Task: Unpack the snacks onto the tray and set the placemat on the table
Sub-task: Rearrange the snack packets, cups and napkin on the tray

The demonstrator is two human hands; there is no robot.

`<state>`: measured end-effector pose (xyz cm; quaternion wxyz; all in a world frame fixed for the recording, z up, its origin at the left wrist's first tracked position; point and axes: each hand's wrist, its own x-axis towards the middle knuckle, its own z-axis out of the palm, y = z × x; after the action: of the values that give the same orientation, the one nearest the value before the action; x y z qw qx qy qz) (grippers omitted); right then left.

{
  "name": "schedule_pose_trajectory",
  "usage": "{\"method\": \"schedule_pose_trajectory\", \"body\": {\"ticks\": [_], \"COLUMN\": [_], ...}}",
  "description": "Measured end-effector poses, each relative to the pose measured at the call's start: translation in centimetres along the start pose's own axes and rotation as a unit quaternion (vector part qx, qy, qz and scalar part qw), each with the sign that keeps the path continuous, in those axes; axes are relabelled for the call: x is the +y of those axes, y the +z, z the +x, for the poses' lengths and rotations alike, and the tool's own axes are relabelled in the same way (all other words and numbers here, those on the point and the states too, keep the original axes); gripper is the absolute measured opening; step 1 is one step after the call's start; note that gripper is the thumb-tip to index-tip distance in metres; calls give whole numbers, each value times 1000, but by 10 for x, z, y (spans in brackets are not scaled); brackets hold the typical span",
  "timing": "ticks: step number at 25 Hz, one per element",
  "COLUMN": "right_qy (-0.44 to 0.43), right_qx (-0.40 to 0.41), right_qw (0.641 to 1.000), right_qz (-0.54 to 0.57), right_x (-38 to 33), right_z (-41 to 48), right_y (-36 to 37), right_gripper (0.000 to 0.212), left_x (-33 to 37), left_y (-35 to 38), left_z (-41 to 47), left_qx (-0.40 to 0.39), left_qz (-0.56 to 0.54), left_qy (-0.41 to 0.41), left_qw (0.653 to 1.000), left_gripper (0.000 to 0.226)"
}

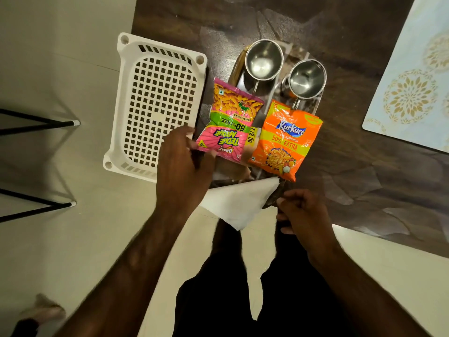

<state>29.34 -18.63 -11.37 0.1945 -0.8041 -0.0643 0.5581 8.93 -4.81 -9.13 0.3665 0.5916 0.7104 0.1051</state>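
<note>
A shiny steel tray (315, 103) lies on the dark table. On it rest a pink Bingo snack packet (230, 120) and an orange Kurkure snack packet (284, 139), side by side, with two steel cups (263, 60) behind them. My left hand (184, 159) pinches the pink packet's near left corner, its fingers over the basket's rim. My right hand (303, 212) hovers at the tray's near edge with curled fingers, nothing visible in them. A light blue placemat (410, 79) with gold flowers lies flat at the far right.
An empty white plastic basket (155, 105) sits left of the tray, half over the table's edge. A white napkin (240, 203) hangs off the near edge between my hands. Black chair legs (38, 122) stand on the floor at left.
</note>
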Motion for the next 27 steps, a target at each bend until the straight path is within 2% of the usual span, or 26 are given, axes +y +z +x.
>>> {"method": "schedule_pose_trajectory", "body": {"ticks": [1,3,4,6,8,10,13,17,21,24,27], "right_qy": [17,40,43,43,42,42,41,46,51,52,50], "right_qx": [3,4,4,5,6,3,-12,-29,-35,-31,-30], "right_qw": [1000,998,997,997,997,998,998,998,997,996,996], "right_qz": [18,51,59,64,58,53,46,39,42,59,73], "right_x": [1,-1,-3,-5,-5,-4,-1,4,8,8,5], "right_z": [1,3,5,8,11,14,16,15,14,13,10], "right_y": [2,8,11,17,20,23,23,23,20,18,17], "right_gripper": [20,27,28,29,31,31,29,16,20,18,26], "left_x": [-7,-20,-24,-26,-24,-20,-15,-19,-28,-36,-46], "left_y": [-3,-2,2,13,23,32,40,48,49,41,23], "left_z": [-21,-58,-72,-85,-83,-78,-73,-73,-76,-81,-78], "left_qx": [-6,-11,-22,-85,-163,-188,-145,-119,-106,-90,-144], "left_qz": [-20,-65,-86,-135,-201,-280,-342,-347,-283,-255,-297], "left_qy": [-47,-177,-258,-404,-456,-446,-444,-414,-393,-362,-303], "left_qw": [999,982,962,901,851,829,815,833,869,892,894], "left_gripper": [38,39,43,57,65,60,62,67,63,51,40]}}
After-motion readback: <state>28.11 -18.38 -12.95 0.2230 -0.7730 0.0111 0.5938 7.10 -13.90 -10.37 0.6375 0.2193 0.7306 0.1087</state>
